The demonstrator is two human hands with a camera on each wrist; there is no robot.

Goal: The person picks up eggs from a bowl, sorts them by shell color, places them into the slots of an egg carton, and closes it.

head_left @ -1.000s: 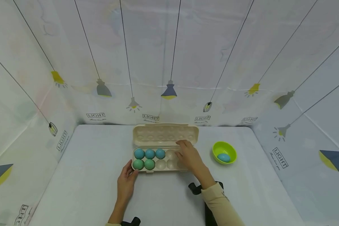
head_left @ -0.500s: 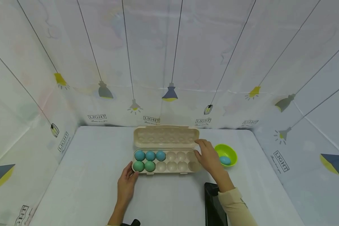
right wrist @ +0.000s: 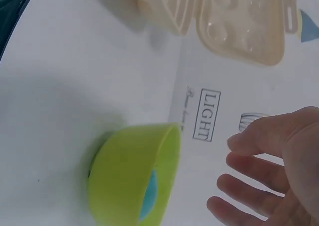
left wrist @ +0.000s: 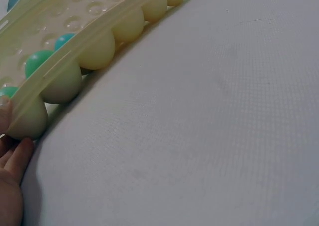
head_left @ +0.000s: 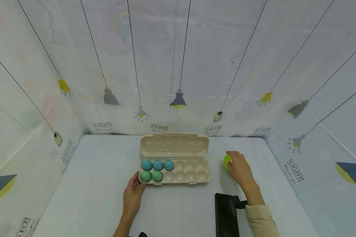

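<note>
Carton [head_left: 174, 171] lengthwise left-right, right hand [head_left: 238, 168] over bowl [head_left: 226, 162]

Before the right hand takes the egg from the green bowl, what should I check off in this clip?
1. Egg carton lid open: ok.
2. Empty cups free in the carton: ok; five eggs sit at its left end.
3. Left hand touching the carton's left end: ok.
4. Right hand over the green bowl, fingers spread, holding nothing: ok.
5. Blue egg in the bowl: ok.
6. Fingers touching the egg: cannot tell.
</note>
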